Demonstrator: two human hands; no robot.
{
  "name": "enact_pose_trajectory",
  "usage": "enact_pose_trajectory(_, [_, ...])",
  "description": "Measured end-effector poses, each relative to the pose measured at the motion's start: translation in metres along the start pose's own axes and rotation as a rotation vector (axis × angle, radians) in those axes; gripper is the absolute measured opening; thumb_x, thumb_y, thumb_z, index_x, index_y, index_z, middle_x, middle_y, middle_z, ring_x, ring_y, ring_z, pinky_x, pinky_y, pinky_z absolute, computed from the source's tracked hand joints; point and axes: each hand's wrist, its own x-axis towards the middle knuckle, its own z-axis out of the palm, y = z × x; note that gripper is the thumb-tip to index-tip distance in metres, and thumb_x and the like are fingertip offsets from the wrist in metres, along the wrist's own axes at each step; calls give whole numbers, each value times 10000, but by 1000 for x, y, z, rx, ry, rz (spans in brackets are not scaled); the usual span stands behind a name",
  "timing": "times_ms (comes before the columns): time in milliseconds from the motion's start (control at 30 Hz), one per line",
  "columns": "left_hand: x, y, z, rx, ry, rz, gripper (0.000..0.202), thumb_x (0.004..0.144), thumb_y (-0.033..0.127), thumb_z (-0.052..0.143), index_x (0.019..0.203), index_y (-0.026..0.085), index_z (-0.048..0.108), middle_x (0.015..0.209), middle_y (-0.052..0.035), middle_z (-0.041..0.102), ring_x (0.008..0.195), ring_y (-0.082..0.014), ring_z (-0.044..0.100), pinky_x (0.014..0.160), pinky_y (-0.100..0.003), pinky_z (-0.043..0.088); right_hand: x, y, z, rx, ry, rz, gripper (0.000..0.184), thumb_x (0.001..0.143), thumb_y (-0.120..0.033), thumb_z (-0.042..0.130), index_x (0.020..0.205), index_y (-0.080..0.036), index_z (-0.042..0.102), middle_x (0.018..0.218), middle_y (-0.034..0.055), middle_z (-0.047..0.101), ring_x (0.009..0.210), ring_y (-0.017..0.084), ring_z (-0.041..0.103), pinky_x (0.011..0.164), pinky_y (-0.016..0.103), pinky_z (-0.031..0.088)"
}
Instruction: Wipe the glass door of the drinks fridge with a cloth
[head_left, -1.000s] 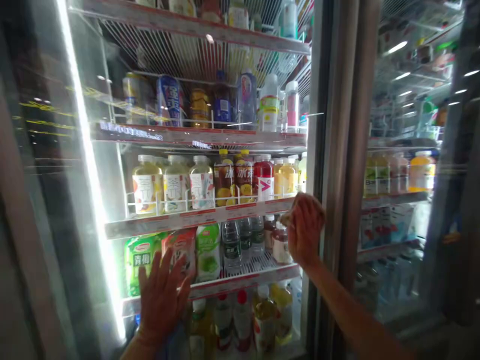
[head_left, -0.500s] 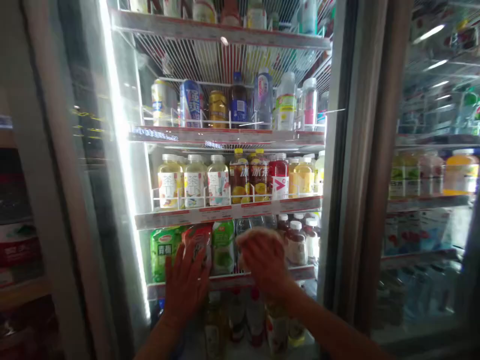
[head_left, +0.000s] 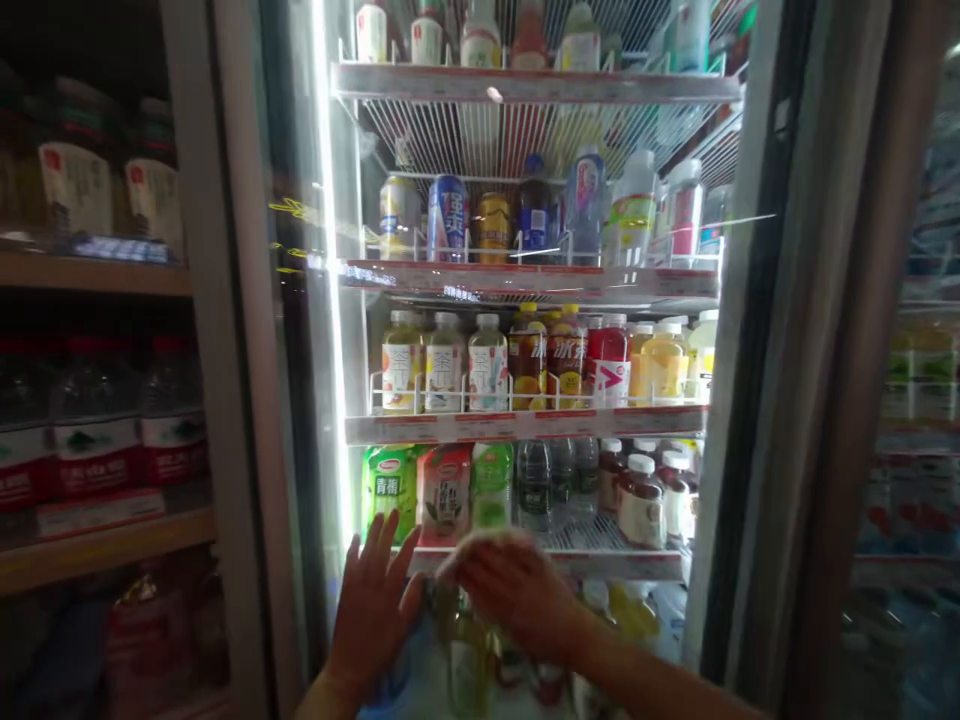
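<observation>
I face the glass door [head_left: 300,380] of a lit drinks cooler. My left hand [head_left: 373,602] lies flat on the lower part of the glass with its fingers spread, holding nothing. Just to its right, my right hand [head_left: 521,592] presses against the glass with its fingers curled over a pale cloth [head_left: 480,545], which shows blurred at the fingertips. Behind the glass at hand height are green and red cartons [head_left: 442,490] and water bottles [head_left: 534,482]. Lower bottles are partly hidden by my hands.
Cooler shelves hold tea bottles [head_left: 444,365], cans [head_left: 448,218] and small brown bottles [head_left: 640,497]. A dark door frame [head_left: 757,330] runs down the right, with another cooler door beyond. An open wooden shelf with water bottles [head_left: 97,430] stands on the left.
My right hand with the cloth has swept from the door's right edge down and left across the glass to beside my left hand. My view has turned left. The left hand stays flat.
</observation>
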Motion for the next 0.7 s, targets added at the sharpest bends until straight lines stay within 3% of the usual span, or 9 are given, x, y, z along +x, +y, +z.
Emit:
enact_pose_trajectory(67, [-4, -2, -1, 9, -7, 11, 664, 833, 175, 492, 1435, 223, 216, 1524, -71, 142, 1398, -237, 135, 1159, -401, 98, -16, -19, 7, 58, -44, -138, 344, 915, -313, 378, 1201, -254, 559, 1364, -89, 471, 1330, 91, 287, 1136, 268, 175])
enact_pose_trajectory(133, [-3, -6, -4, 11, -7, 6, 676, 834, 168, 491, 1439, 233, 196, 1525, -66, 138, 1398, -234, 140, 1157, -404, 108, -8, -13, 4, 72, -44, -151, 343, 914, -311, 386, 1209, -252, 550, 1349, -92, 487, 1316, 86, 308, 1135, 260, 182])
enact_pose_trajectory(200, [8, -11, -7, 5, 21, -25, 684, 842, 167, 483, 1444, 249, 170, 1529, -61, 125, 1399, -236, 136, 1154, -422, 116, 23, 15, -6, 28, 26, -25, 363, 906, -283, 407, 1248, -231, 518, 1333, -66, 509, 1330, 114, 290, 1162, 318, 95])
enact_pose_trajectory(300, [49, -20, -10, 5, 104, -79, 689, 852, 178, 473, 1447, 274, 141, 1535, -44, 97, 1403, -244, 115, 1150, -447, 119, 74, 62, -29, -85, 165, 240, 407, 886, -261, 421, 1280, -185, 490, 1337, 1, 510, 1358, 175, 244, 1159, 413, 12])
enact_pose_trajectory(367, [88, -27, -12, 14, 161, -73, 689, 857, 189, 468, 1448, 286, 127, 1537, -28, 83, 1405, -240, 110, 1150, -444, 116, 89, 80, -42, -126, 156, 226, 425, 878, -282, 418, 1290, -196, 483, 1362, 8, 483, 1366, 190, 231, 1156, 416, 34])
enact_pose_trajectory(433, [132, -37, -16, 31, 204, -28, 658, 874, 227, 446, 1447, 290, 131, 1537, -14, 86, 1405, -231, 115, 1150, -435, 110, 88, 94, -54, -148, 99, 103, 420, 873, -290, 418, 1283, -231, 490, 1371, -17, 472, 1364, 183, 242, 1154, 397, 67])
enact_pose_trajectory(500, [183, -51, -23, 57, 240, 16, 611, 897, 288, 406, 1445, 299, 136, 1535, -3, 98, 1403, -228, 132, 1144, -442, 117, 87, 121, -67, -201, 114, 115, 423, 869, -275, 418, 1285, -243, 484, 1363, -18, 479, 1358, 184, 258, 1146, 402, 95])
enact_pose_trajectory(567, [240, -68, -34, 86, 288, 35, 574, 916, 360, 367, 1439, 323, 135, 1535, 11, 101, 1397, -238, 154, 1130, -473, 140, 96, 171, -89, -297, 226, 290, 446, 871, -261, 401, 1313, -226, 449, 1364, 11, 477, 1350, 204, 274, 1128, 440, 128])
enact_pose_trajectory(700, [370, -106, -63, 105, 341, 27, 563, 910, 563, 239, 1412, 310, 220, 1532, 19, 125, 1379, -277, 191, 1087, -541, 165, 152, 322, -165, -481, 398, 560, 477, 891, -294, 332, 1357, -206, 383, 1401, 58, 425, 1340, 236, 292, 1076, 498, 217])
